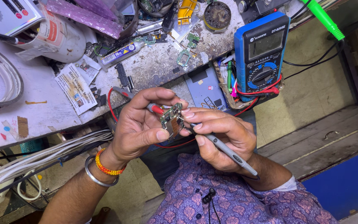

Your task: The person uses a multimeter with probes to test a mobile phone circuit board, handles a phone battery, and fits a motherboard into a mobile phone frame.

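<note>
My left hand (139, 124) pinches a small green circuit board (171, 119) between thumb and fingers, and a red test probe (154, 108) lies across its fingers. Held like a pen in my right hand (224, 137), a grey probe (224, 148) touches its metal tip to the board. Both hands meet just off the front edge of the workbench (42, 99), above my lap. The red lead (112, 108) loops back toward the bench.
A blue multimeter (262, 52) with red and black leads stands at the bench's right end. A phone back cover (206, 89), loose circuit boards (185, 54), a glue tube (121, 54), a white tub (59, 37) and paper slips crowd the bench. White cables (42, 155) hang below.
</note>
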